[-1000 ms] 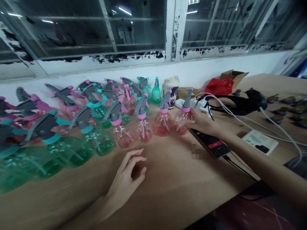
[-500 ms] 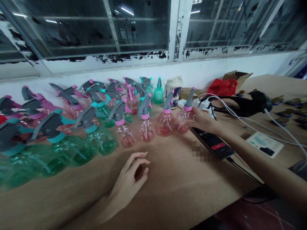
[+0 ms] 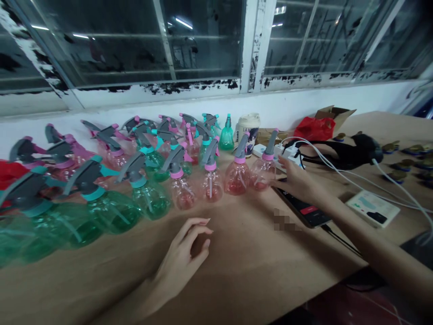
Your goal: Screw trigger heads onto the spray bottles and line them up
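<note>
My right hand [image 3: 299, 184] reaches across a phone [image 3: 306, 208]. Its fingers are stretched out, and the tips rest against the side of the rightmost pink spray bottle [image 3: 262, 174]. That bottle stands upright at the end of a row of pink bottles [image 3: 237, 177] with grey triggers. My left hand [image 3: 182, 262] rests on the wooden table [image 3: 253, 271] in front of the row. Its fingers are loosely curved and apart, and it holds nothing. To the left are larger green spray bottles [image 3: 150, 198] with teal collars.
Several more pink and green bottles crowd the back left, up to the wall. A paper cup [image 3: 248, 131], a white power strip [image 3: 282, 153] with cables, a red bag [image 3: 313, 128], a cardboard box [image 3: 334, 113], a black device [image 3: 355, 151] and a white card [image 3: 372, 207] lie at the right.
My right hand has loosened from around the rightmost pink bottle and drawn back a little, so only its fingertips touch it. The view has shifted slightly. My left hand has stayed put.
</note>
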`<state>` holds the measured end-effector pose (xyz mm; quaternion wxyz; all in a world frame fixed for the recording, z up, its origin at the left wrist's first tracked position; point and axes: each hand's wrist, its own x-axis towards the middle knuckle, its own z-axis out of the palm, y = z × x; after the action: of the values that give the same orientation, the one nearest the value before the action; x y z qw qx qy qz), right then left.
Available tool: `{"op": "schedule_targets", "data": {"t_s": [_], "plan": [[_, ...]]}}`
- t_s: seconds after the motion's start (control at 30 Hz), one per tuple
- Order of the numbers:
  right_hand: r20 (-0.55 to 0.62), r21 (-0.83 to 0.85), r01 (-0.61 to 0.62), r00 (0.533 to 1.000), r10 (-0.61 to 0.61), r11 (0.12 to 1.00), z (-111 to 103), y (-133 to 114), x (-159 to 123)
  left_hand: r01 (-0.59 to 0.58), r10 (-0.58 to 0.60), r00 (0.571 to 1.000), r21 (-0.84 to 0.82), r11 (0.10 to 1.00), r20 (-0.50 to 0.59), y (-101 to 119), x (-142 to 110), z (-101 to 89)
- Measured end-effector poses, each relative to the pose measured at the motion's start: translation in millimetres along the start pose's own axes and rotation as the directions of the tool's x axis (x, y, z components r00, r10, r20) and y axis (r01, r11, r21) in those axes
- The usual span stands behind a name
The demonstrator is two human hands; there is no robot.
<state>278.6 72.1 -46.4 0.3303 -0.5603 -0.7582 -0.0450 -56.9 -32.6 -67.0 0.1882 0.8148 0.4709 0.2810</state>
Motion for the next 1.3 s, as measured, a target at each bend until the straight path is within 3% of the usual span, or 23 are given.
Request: {"op": "schedule_targets", "data": {"t_s": [0.07,0.2,0.3,0.43,0.57,0.63,0.77,0.87,0.97,1.07,1.17,1.23,1.3], "plan": [[-0.046,0.031,-0.031,0.998,0.032,0.999,-7.9,-16.0,-14.5,0.004,-0.004,1.0,0.009,1.0,0.0,-1.3,-4.0,-5.6],[0.039,0.133,0.004,0.999,-0.01,0.991,-15.4,-72.6,-36.4,0.019,-0.019,1.0,0.028,0.999,0.004,-4.7,-15.4,-21.3],[0.144,0.198,0.138,0.975,-0.168,0.97,-6.9,-125.5,-41.1,0.041,-0.041,0.999,0.025,0.999,0.002,-6.9,-29.8,-36.9],[0.191,0.424,0.446,0.807,-0.559,0.788,21.2,-191.0,-41.7,0.114,-0.115,0.993,0.054,0.992,-0.001,-7.2,-60.7,-65.8],[0.174,0.485,0.591,0.658,-0.733,0.645,56.9,-246.6,-43.6,0.261,-0.262,0.965,0.127,0.957,-0.007,-13.3,-104.1,-98.5],[0.175,0.488,0.601,0.644,-0.745,0.633,74.5,-271.2,-44.2,0.322,-0.318,0.947,0.188,0.928,-0.053,-21.9,-128.5,-111.3],[0.186,0.481,0.563,0.684,-0.706,0.672,104.3,-312.1,-45.2,0.372,-0.296,0.913,0.273,0.887,-0.281,-45.5,-175.1,-127.6],[0.189,0.508,0.568,0.66,-0.727,0.647,119.8,-333.7,-47.9,0.435,-0.31,0.856,0.252,0.864,-0.414,-65.1,-201.1,-140.3],[0.218,0.529,0.559,0.637,-0.739,0.639,131.8,-346.4,-52.4,0.505,-0.338,0.786,0.221,0.834,-0.518,-93.2,-217.2,-165.3],[0.209,0.531,0.543,0.66,-0.721,0.651,142.4,-349.6,-57.7,0.592,-0.34,0.635,0.154,0.791,-0.693,-132.4,-225.5,-206.7],[0.216,0.516,0.533,0.677,-0.704,0.671,150.3,-344.7,-62.8,0.643,-0.333,0.495,0.08,0.762,-0.803,-172.9,-227.9,-254.4],[0.227,0.494,0.53,0.686,-0.691,0.689,153.0,-338.7,-66.4,0.658,-0.344,0.451,0.047,0.752,-0.824,-194.8,-226.6,-280.6],[0.241,0.474,0.535,0.686,-0.687,0.7,153.8,-332.1,-70.1,0.664,-0.356,0.449,0.039,0.746,-0.82,-210.8,-223.2,-298.4]]}}
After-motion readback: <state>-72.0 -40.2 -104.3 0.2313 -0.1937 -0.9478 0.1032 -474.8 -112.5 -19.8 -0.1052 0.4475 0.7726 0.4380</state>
